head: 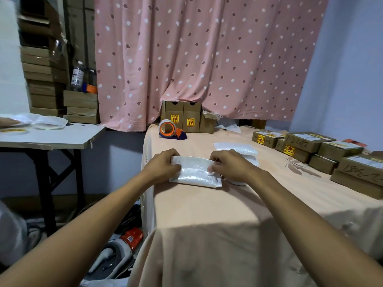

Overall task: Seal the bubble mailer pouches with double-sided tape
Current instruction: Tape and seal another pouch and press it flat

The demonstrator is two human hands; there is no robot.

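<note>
A white bubble mailer pouch (195,172) lies on the peach-covered table (217,214), its top flap folded over toward me. My left hand (163,163) pinches the flap's left end and my right hand (227,164) pinches its right end, fingers closed on the pouch. A white roll of tape (238,182) peeks out from under my right wrist. More white pouches (236,149) lie stacked just behind my right hand.
An orange tape dispenser (171,129) stands at the table's far side before brown cartons (183,117). Taped cardboard parcels (323,154) crowd the right side. A white side table (49,134) on the left holds plastic bags and a tape roll (13,131). Clutter lies on the floor.
</note>
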